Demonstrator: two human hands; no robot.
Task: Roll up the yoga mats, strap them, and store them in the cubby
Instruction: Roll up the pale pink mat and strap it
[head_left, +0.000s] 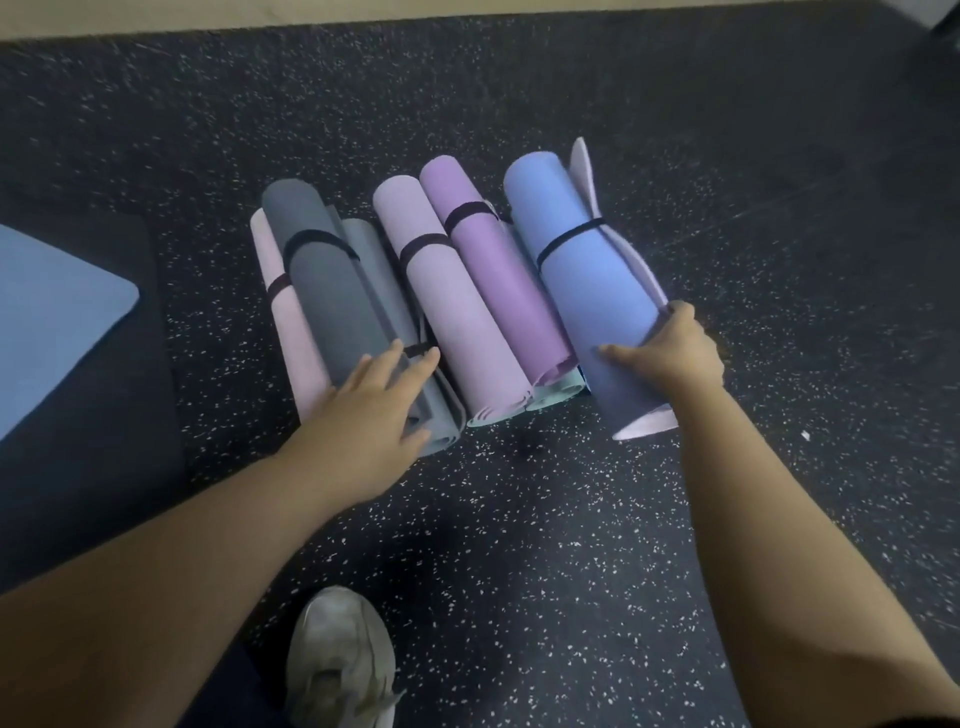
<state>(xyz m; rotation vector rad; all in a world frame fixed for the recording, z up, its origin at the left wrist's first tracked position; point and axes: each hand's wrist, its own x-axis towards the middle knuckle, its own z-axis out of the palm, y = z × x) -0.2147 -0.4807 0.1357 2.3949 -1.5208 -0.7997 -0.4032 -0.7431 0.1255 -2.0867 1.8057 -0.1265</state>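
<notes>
Several rolled, strapped yoga mats lie side by side on the speckled black floor. From the left: a thin pink roll (291, 332), a dark grey roll (327, 286) on a lighter grey one, a pale pink roll (452, 306), a purple roll (498, 270) and a blue roll (576, 270) with a pale lilac inner side. My right hand (670, 353) grips the near end of the blue roll, which is tilted up off the floor. My left hand (379, 405) rests with straight fingers on the near end of the grey rolls. A black strap circles each roll.
A blue mat (47, 322) lies flat on a black mat (104, 426) at the left. My grey shoe (337, 660) stands on the floor at the bottom centre. A pale wall base (311, 15) runs along the top edge.
</notes>
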